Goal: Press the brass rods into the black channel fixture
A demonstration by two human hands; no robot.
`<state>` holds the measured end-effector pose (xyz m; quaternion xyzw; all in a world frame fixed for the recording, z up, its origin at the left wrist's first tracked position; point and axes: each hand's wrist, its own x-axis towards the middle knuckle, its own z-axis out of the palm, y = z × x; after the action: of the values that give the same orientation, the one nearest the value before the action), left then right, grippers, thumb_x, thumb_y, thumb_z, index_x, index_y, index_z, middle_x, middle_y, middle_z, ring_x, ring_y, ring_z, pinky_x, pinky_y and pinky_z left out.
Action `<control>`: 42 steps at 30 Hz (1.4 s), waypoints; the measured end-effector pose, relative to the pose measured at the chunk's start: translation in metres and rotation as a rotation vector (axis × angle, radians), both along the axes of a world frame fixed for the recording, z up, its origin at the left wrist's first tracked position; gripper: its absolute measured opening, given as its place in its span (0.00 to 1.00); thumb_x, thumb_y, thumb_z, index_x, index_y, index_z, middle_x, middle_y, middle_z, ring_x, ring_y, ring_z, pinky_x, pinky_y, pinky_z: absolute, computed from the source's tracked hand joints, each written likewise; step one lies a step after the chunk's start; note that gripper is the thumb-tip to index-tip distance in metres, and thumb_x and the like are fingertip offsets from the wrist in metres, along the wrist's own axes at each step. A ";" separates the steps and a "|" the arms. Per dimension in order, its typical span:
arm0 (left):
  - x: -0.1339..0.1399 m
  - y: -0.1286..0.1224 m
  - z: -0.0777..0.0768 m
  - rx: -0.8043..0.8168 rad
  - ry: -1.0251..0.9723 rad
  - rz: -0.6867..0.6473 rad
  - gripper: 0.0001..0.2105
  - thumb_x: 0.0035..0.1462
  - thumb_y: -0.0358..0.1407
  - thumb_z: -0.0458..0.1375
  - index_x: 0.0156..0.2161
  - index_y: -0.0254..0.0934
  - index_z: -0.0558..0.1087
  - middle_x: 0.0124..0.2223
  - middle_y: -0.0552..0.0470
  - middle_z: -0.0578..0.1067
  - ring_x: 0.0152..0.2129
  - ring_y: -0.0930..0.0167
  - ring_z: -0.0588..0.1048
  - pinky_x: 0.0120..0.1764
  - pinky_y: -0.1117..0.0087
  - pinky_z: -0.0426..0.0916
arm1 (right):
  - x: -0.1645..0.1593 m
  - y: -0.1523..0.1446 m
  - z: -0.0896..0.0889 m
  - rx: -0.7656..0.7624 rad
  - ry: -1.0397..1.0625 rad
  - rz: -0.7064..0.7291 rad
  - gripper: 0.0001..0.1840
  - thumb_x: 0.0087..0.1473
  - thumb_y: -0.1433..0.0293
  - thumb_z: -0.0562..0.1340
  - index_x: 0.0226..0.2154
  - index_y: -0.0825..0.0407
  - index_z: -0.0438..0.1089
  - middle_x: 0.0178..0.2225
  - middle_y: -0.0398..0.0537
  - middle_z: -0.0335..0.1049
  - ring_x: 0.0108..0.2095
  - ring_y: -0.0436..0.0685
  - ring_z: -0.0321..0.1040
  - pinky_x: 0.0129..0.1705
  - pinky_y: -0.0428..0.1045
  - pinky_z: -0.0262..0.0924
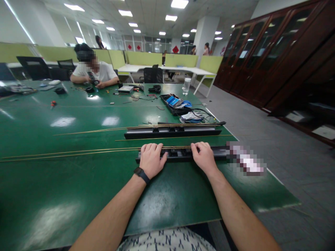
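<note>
A long black rail [178, 159] with a grey channel and black blocks inside lies crosswise on the green table in front of me. My left hand [151, 157], with a dark watch at the wrist, rests over its left part. Its fingers curl over the far edge and the thumb stands apart. Over the right part, my right hand [203, 155] is closed, thumb and forefinger meeting at the thin brass-coloured rods [104, 151]. These rods run along the rail's far side and stretch far left. My fingertips hide exactly what each hand grips.
Beyond lies a second black rail [172, 134] with more thin rods along it. Farther back are a black tray [172, 106] with blue items, gloves [192, 116] and a clear cup [186, 86]. A person [94, 69] sits across the table [78, 188]. A blurred patch covers something at right.
</note>
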<state>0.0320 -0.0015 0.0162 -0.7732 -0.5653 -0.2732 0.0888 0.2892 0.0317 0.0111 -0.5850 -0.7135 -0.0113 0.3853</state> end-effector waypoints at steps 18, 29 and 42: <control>-0.001 0.001 0.000 -0.002 0.004 -0.004 0.16 0.65 0.45 0.55 0.52 0.39 0.72 0.44 0.43 0.77 0.45 0.58 0.72 0.52 0.53 0.59 | 0.000 0.000 -0.001 0.014 0.003 -0.002 0.19 0.65 0.60 0.55 0.25 0.48 0.67 0.29 0.48 0.71 0.36 0.58 0.63 0.43 0.53 0.58; 0.000 0.001 0.001 0.005 0.004 0.000 0.16 0.65 0.45 0.55 0.52 0.39 0.72 0.44 0.44 0.77 0.45 0.59 0.72 0.51 0.54 0.59 | 0.002 0.003 -0.003 0.052 -0.005 0.008 0.18 0.65 0.60 0.56 0.24 0.48 0.66 0.27 0.47 0.69 0.35 0.58 0.62 0.41 0.52 0.57; 0.000 0.000 -0.001 0.022 -0.012 -0.007 0.15 0.65 0.44 0.56 0.52 0.39 0.72 0.44 0.43 0.77 0.46 0.58 0.73 0.52 0.53 0.59 | 0.002 0.002 0.000 0.037 -0.015 -0.001 0.19 0.65 0.60 0.57 0.24 0.48 0.66 0.26 0.47 0.70 0.34 0.58 0.62 0.41 0.52 0.57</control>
<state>0.0315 -0.0011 0.0150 -0.7725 -0.5602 -0.2843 0.0928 0.2912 0.0340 0.0106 -0.5780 -0.7158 -0.0291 0.3909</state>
